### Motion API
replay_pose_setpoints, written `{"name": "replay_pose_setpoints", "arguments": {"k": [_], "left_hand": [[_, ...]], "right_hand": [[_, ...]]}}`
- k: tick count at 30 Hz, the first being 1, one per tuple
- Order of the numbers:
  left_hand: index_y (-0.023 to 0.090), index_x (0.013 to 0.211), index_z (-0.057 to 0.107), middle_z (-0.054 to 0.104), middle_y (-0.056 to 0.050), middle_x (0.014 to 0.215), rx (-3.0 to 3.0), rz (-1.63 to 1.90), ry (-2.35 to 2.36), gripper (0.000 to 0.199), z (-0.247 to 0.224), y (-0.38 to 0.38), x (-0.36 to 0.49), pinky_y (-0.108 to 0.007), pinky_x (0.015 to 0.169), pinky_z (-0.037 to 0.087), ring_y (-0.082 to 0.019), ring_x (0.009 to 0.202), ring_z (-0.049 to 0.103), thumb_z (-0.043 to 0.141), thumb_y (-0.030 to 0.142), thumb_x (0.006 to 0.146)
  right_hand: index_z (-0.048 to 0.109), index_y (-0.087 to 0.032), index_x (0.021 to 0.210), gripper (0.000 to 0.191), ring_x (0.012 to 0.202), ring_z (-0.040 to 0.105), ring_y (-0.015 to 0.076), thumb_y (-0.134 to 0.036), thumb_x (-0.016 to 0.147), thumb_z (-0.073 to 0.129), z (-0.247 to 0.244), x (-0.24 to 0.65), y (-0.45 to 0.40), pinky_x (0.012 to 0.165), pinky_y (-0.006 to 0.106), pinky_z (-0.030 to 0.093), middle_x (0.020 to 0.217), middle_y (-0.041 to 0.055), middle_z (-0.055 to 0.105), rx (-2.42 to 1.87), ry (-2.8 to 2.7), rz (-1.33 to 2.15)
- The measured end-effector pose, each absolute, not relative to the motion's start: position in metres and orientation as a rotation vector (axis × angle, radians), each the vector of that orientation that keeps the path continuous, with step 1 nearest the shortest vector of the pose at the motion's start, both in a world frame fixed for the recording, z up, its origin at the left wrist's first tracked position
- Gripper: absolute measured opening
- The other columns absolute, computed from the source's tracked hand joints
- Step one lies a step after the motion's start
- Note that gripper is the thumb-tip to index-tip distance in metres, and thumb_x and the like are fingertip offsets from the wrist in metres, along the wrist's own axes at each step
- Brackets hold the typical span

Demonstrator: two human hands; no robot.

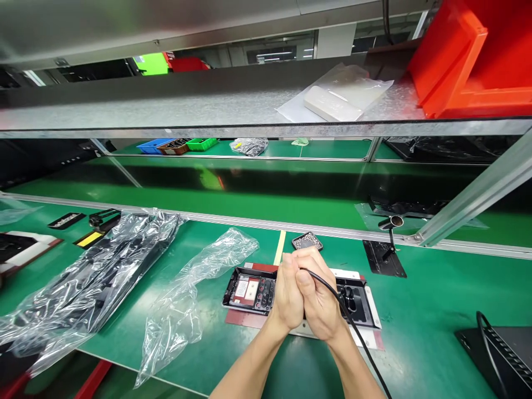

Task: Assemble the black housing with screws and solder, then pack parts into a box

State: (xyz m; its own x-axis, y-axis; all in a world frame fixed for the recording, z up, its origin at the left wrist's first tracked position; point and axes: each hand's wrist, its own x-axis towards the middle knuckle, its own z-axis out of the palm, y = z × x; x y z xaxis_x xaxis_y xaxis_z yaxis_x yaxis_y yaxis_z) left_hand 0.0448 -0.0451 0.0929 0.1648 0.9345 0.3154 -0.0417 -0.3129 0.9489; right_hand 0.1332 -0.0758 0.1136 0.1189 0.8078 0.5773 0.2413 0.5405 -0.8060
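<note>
I count two hands, one left hand [287, 296] and one right hand [319, 293], with one black cable [351, 318], one small tray [306, 241] of beads or screws too many and tiny to number, and one yellow strip [280, 247]. Over at the back I make out three small bins: one blue bin [153, 146], one brown bin [175, 148] and one green bin [202, 145]. Up on the shelf [166, 105] there's one large red bin [461, 72] and one white block [332, 104].

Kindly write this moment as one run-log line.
left hand and right hand clasped | black cable entering their grip | grip contents hidden | black casing beneath | small tray beyond | clear plastic bag leftward
</note>
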Motion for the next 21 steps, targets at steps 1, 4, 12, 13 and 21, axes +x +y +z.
{"name": "replay_pose_setpoints", "arguments": {"k": [1, 4, 12, 13, 21], "left_hand": [[0.020, 0.082, 0.060, 0.062, -0.005, 0.076, 1.508, 1.314, 0.902, 0.066, 0.091, -0.045, 0.045, -0.037, 0.071, 0.050, -0.019, 0.070, 0.057, 0.024, 0.071, 0.103], [0.018, 0.092, 0.063, 0.064, -0.006, 0.084, 1.522, 1.311, 0.847, 0.064, 0.090, -0.044, 0.046, -0.038, 0.080, 0.053, -0.020, 0.079, 0.061, 0.024, 0.067, 0.105], [0.016, 0.087, 0.065, 0.065, -0.007, 0.083, 1.513, 1.221, 0.693, 0.068, 0.102, -0.044, 0.048, -0.033, 0.074, 0.050, -0.017, 0.076, 0.058, 0.017, 0.061, 0.108], [0.016, 0.088, 0.066, 0.066, -0.008, 0.086, 1.517, 1.222, 0.685, 0.068, 0.101, -0.044, 0.048, -0.033, 0.076, 0.051, -0.018, 0.079, 0.059, 0.018, 0.060, 0.108], [0.018, 0.086, 0.063, 0.066, -0.007, 0.084, 1.534, 1.312, 0.766, 0.064, 0.091, -0.041, 0.044, -0.038, 0.077, 0.053, -0.020, 0.078, 0.062, 0.020, 0.061, 0.108]], "right_hand": [[0.069, -0.022, 0.102, 0.029, 0.097, 0.061, 0.0176, -0.035, 0.107, 0.043, 0.116, 0.135, -0.076, 0.085, 0.035, 0.047, 0.101, 0.0053, 0.062, -0.972, -1.445, 0.546], [0.069, -0.022, 0.100, 0.028, 0.099, 0.061, 0.0171, -0.031, 0.107, 0.044, 0.122, 0.140, -0.076, 0.086, 0.034, 0.046, 0.102, 0.0049, 0.063, -0.972, -1.490, 0.587], [0.065, -0.020, 0.091, 0.027, 0.118, 0.060, 0.0189, -0.027, 0.106, 0.043, 0.131, 0.142, -0.072, 0.099, 0.035, 0.046, 0.118, 0.0069, 0.065, -0.988, -1.508, 0.515], [0.064, -0.020, 0.090, 0.027, 0.117, 0.060, 0.0188, -0.027, 0.106, 0.043, 0.131, 0.142, -0.072, 0.099, 0.035, 0.046, 0.119, 0.0067, 0.066, -0.977, -1.511, 0.514], [0.072, -0.024, 0.104, 0.029, 0.092, 0.063, 0.0150, -0.024, 0.105, 0.043, 0.128, 0.137, -0.068, 0.082, 0.031, 0.048, 0.099, 0.0026, 0.070, -0.942, -1.533, 0.531]]}}
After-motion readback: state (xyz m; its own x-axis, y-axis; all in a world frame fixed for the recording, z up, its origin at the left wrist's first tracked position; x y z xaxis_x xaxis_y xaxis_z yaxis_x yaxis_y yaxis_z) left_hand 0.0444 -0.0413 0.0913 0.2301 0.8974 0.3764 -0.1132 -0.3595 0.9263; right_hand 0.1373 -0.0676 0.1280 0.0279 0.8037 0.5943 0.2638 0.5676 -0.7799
